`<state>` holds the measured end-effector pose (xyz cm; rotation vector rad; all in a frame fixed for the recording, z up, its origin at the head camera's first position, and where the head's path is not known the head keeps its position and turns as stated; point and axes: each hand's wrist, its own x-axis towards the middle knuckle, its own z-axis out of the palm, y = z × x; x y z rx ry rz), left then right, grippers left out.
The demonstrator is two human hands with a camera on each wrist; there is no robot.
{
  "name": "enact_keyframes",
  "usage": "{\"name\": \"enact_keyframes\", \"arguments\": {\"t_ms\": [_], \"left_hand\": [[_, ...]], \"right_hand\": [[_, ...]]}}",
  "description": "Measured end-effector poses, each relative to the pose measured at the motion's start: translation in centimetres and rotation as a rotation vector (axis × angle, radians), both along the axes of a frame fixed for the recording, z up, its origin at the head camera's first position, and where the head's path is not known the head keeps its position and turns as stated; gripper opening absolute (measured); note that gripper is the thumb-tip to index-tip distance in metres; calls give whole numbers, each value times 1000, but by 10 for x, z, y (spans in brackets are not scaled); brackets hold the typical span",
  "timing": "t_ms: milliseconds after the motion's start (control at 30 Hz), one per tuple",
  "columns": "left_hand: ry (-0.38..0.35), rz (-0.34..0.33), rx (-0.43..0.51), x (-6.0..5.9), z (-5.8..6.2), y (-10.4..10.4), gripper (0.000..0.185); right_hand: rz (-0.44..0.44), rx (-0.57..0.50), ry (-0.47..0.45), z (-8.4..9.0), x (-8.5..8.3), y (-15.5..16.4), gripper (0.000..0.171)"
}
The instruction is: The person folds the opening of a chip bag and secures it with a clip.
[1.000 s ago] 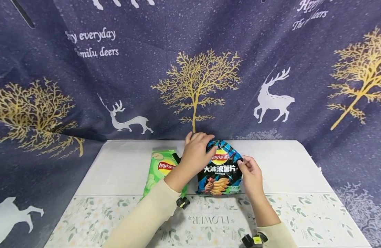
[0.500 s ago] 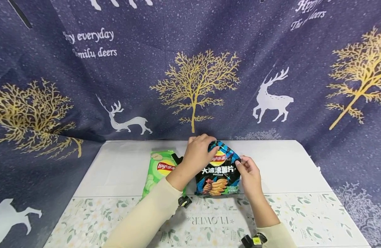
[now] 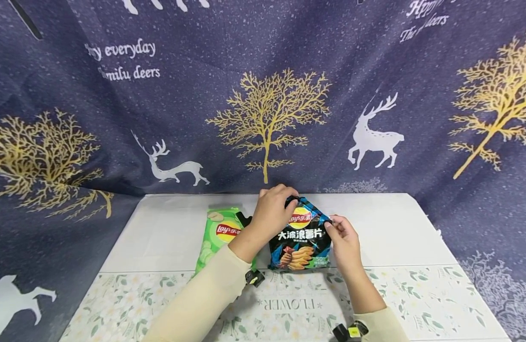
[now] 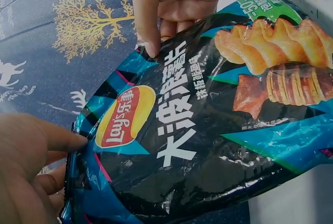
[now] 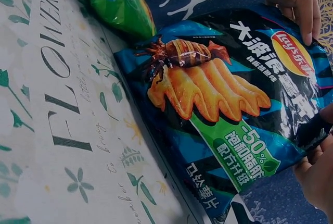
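In the head view, the black chip bag (image 3: pixel 301 237) is held upright near the middle of the table (image 3: pixel 395 228), its top pinched by the left hand (image 3: pixel 271 213) and its right edge by the right hand (image 3: pixel 341 237); a green chip bag (image 3: pixel 217 235) lies just beside it. In the left wrist view, the black chip bag (image 4: pixel 208 130) looks sealed and puffed, so opening is judged not yet done. In the right wrist view, only printed chips are seen; the contents are hidden.

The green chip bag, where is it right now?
In the head view the green chip bag lies on the white table, left of the black chip bag, partly behind the left sleeve.
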<state>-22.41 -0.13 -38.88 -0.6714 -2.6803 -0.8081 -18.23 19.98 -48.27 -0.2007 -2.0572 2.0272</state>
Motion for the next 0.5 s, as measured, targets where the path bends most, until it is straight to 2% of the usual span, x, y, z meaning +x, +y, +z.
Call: {"name": "enact_keyframes", "arguments": {"t_ms": [200,500], "left_hand": [[-25,-18,34,-1,1,-2,24],[-31,-29,51,-2,1,-2,24]], "right_hand": [[34,-3,4,-1,1,1,28],[78,-11,18,0,1,3,54]]}}
